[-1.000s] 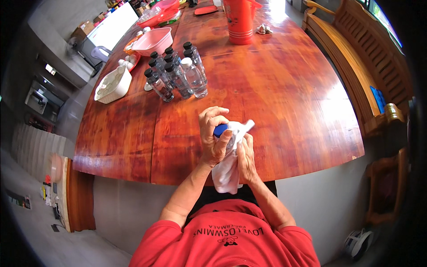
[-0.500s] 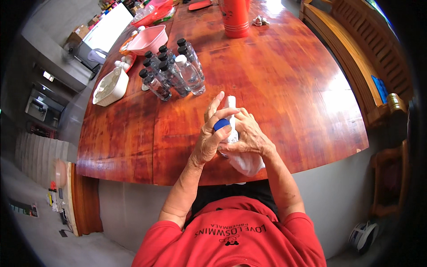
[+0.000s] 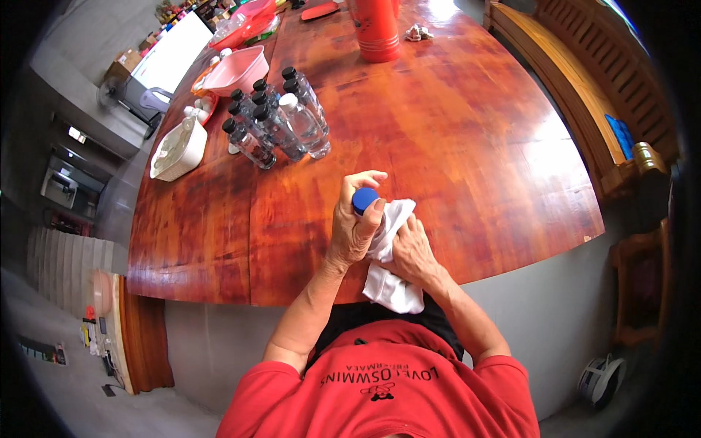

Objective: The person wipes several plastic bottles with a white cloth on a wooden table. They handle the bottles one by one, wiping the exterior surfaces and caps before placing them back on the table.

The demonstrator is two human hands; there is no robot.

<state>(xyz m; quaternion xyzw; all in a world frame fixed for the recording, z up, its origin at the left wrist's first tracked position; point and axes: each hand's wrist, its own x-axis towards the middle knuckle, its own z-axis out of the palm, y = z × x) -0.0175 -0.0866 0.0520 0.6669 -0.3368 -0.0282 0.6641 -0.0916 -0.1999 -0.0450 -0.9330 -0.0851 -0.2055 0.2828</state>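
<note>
Over the table's near edge, my left hand point(image 3: 350, 232) is wrapped round a bottle with a round blue cap point(image 3: 365, 200). The cap shows between thumb and fingers, while most of the bottle's body is hidden by the hand and cloth. Close on its right, my right hand point(image 3: 415, 252) is closed on a white cloth point(image 3: 394, 290) and presses it against the bottle's side. One end of the cloth sticks up beside the cap; the rest hangs down toward my lap. Further off to the left stand several clear bottles with black caps point(image 3: 272, 131) and one with a white cap point(image 3: 304, 125).
A white basket point(image 3: 179, 152) and a pink basin point(image 3: 237, 71) stand on the wooden table point(image 3: 467, 160) at the left. Farther back are a red cylindrical container point(image 3: 376, 33) and a crumpled wad point(image 3: 418, 33). A wooden bench point(image 3: 558, 73) runs along the right.
My right hand and the cloth have moved down and nearer to me along the bottle. The cloth hangs lower, and the blue cap shows more fully. My left hand keeps its grip.
</note>
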